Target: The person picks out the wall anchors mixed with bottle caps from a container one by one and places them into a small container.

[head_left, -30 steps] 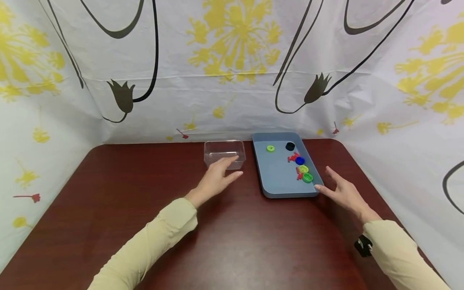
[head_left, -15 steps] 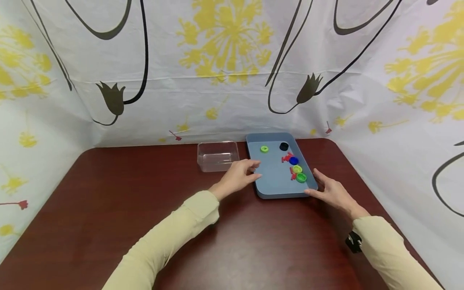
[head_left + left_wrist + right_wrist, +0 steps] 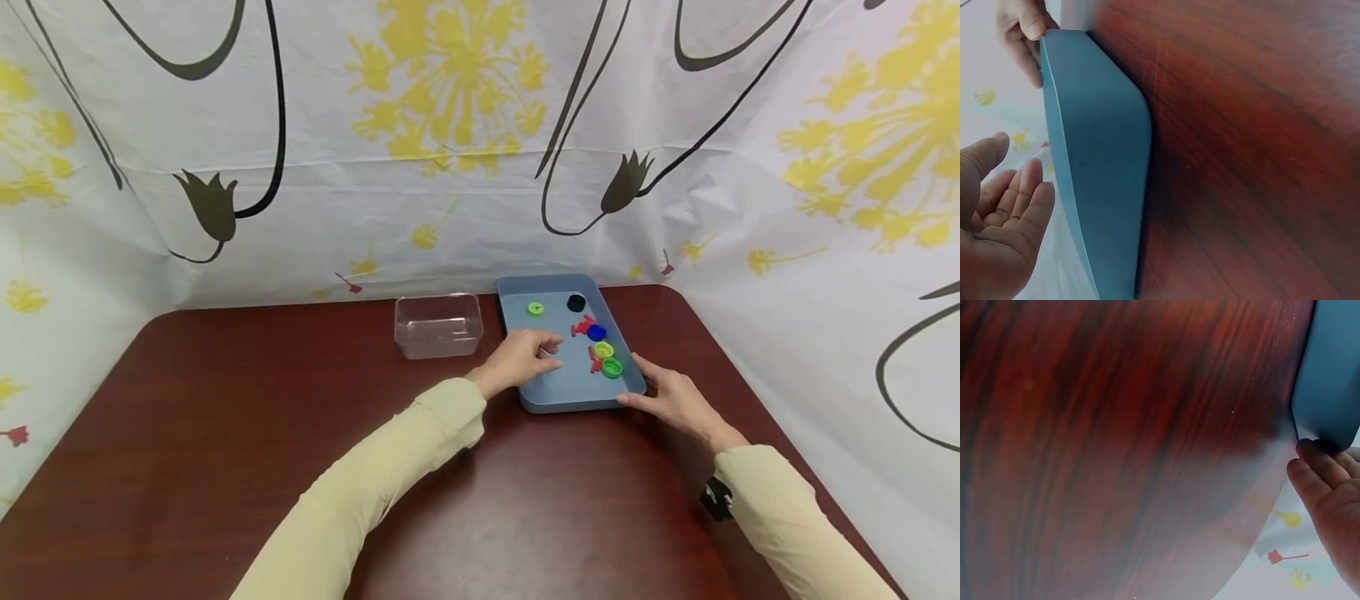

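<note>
Crossing from clear box point(image 3: 438, 340) to tray point(image 3: 558, 390): left hand point(image 3: 519, 358), fingers parted; right hand point(image 3: 677, 402) pinching corner.

My left hand point(image 3: 520, 357) moves right, away from the clear container point(image 3: 438, 337), and now reaches over the left edge of the blue tray point(image 3: 566, 387), near half. My right hand point(image 3: 678, 404) draws in at the near right corner; thumb and fingers now grip it. View turns slightly rightward.
</note>
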The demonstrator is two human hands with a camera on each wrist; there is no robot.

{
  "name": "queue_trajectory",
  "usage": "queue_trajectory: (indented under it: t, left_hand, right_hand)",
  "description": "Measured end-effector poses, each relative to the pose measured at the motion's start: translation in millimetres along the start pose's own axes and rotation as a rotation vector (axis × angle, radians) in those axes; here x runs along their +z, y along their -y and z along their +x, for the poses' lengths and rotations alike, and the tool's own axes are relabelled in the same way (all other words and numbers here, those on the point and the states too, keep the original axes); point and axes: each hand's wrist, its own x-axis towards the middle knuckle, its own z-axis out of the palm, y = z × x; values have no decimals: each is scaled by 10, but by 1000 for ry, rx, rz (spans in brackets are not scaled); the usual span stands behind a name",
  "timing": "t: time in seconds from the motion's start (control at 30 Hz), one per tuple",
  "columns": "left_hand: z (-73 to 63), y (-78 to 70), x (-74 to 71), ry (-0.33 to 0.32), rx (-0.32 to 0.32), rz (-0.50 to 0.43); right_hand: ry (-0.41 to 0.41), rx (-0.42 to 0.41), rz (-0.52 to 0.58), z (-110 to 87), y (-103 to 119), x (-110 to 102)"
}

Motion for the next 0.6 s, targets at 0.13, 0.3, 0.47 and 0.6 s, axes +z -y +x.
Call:
queue_trajectory:
  t: [0.13, 0.3, 0.47, 0.6]
  left_hand:
    - [133, -40, 48, 26, 19, 50]
    - [277, -75, 110, 53, 20, 74]
    - [384, -82, 208, 67, 13, 85]
    - [445, -69, 316, 99, 17, 82]
  right_hand:
    - [3, 14, 22, 7, -2, -2]
    - [-7, 22, 31, 19, -11, 16]
    - [-27, 16, 38, 16, -40, 34]
    - [-49, -3, 42, 14, -71, 32]
